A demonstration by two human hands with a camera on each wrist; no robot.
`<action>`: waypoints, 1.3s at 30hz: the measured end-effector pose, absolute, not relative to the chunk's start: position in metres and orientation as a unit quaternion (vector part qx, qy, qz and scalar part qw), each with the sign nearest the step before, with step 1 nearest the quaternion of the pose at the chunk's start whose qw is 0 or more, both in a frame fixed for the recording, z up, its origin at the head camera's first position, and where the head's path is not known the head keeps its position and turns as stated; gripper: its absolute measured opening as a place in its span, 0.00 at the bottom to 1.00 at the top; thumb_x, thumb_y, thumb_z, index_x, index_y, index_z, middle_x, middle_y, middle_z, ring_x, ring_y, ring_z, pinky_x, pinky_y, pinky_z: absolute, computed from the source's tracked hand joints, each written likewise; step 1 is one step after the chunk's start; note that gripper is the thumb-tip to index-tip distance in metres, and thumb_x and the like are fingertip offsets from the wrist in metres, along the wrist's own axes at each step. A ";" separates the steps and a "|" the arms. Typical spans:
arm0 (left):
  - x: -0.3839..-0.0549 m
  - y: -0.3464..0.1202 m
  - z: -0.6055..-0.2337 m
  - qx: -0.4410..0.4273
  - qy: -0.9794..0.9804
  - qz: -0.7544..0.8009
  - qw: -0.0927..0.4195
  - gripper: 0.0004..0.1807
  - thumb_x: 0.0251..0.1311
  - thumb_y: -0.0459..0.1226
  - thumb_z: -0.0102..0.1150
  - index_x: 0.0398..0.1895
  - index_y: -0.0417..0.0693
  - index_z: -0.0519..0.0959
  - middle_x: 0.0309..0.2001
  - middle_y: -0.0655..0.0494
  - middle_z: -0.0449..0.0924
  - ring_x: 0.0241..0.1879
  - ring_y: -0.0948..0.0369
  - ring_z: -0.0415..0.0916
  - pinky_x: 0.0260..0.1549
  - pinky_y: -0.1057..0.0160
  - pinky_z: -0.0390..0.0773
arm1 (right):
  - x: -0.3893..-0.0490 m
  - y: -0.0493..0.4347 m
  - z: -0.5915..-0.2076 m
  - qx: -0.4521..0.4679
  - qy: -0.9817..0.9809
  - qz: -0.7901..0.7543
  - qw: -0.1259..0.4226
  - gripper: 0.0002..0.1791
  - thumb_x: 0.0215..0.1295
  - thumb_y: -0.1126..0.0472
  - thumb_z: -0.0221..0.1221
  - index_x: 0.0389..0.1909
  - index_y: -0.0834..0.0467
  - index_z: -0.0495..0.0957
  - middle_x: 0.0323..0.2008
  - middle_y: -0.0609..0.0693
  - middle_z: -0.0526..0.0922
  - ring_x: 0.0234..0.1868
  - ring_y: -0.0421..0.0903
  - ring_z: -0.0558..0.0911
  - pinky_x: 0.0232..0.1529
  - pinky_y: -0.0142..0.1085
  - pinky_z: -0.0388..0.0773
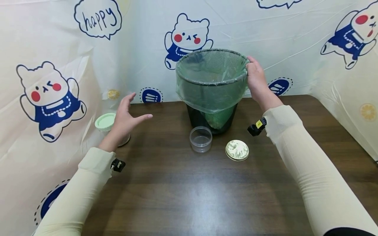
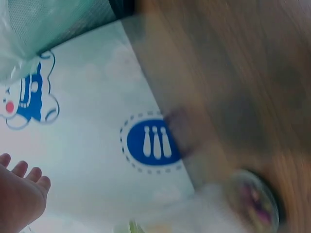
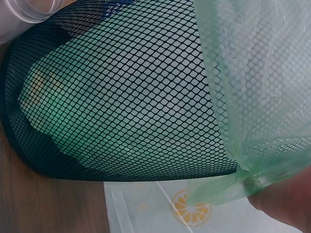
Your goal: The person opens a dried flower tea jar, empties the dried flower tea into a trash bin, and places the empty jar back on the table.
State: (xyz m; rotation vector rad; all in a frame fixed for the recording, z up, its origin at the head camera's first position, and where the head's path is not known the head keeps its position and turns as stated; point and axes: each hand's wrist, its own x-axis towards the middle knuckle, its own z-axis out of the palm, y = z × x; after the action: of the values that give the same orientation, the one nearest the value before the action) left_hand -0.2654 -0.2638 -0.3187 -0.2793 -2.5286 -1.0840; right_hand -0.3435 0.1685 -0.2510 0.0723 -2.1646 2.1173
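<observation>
My right hand (image 1: 258, 78) grips the rim of a black mesh wastebasket (image 1: 220, 122) at its right side. A thin green bag (image 1: 208, 95) lines the basket and folds down over the outside; in the right wrist view the thumb (image 3: 286, 200) presses on the bag at the rim. My left hand (image 1: 122, 117) is held out to the left of the basket, thumb and fingers spread, with nothing in it. Behind it stands a clear jar with a pale green lid (image 1: 105, 121), partly covered by the hand. Blurred purple and green contents show in that jar (image 2: 255, 204).
Just in front of the basket is a clear round plastic tub (image 1: 200, 140) without a lid. To its right lies a round lid (image 1: 237, 150) topped with whitish lumps. A printed cloth (image 1: 141, 46) hangs along the back and sides of the brown wooden table (image 1: 165, 196).
</observation>
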 end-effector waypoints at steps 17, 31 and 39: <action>-0.248 -0.327 -0.317 0.023 -0.879 -0.399 0.260 0.52 0.49 0.48 0.74 0.74 0.50 0.55 0.72 0.53 0.55 0.71 0.57 0.50 0.68 0.57 0.50 | -0.343 0.169 -0.252 0.031 -0.715 0.696 0.054 0.29 0.75 0.56 0.32 0.76 0.47 0.50 0.74 0.37 0.49 0.71 0.33 0.47 0.69 0.32 0.46; -0.242 -0.363 -0.342 0.100 -0.852 -0.469 0.209 0.56 0.54 0.51 0.69 0.77 0.53 0.43 0.77 0.54 0.41 0.74 0.59 0.38 0.70 0.57 0.43 | -0.344 0.170 -0.252 0.031 -0.715 0.696 0.060 0.29 0.75 0.55 0.33 0.76 0.46 0.51 0.73 0.38 0.50 0.70 0.33 0.49 0.69 0.32 0.47; -0.239 -0.375 -0.362 0.108 -0.844 -0.485 0.200 0.58 0.55 0.48 0.69 0.77 0.51 0.38 0.76 0.45 0.41 0.74 0.54 0.40 0.70 0.55 0.44 | -0.343 0.170 -0.252 0.030 -0.716 0.695 0.058 0.29 0.75 0.55 0.33 0.76 0.46 0.51 0.73 0.38 0.50 0.70 0.33 0.48 0.69 0.33 0.47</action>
State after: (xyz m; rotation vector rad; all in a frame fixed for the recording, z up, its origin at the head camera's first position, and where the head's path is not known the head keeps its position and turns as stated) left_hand -0.2385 -0.3750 -0.3623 0.3016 -2.3601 -1.3558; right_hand -0.3426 0.1695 -0.2522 0.0909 -2.1690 2.1066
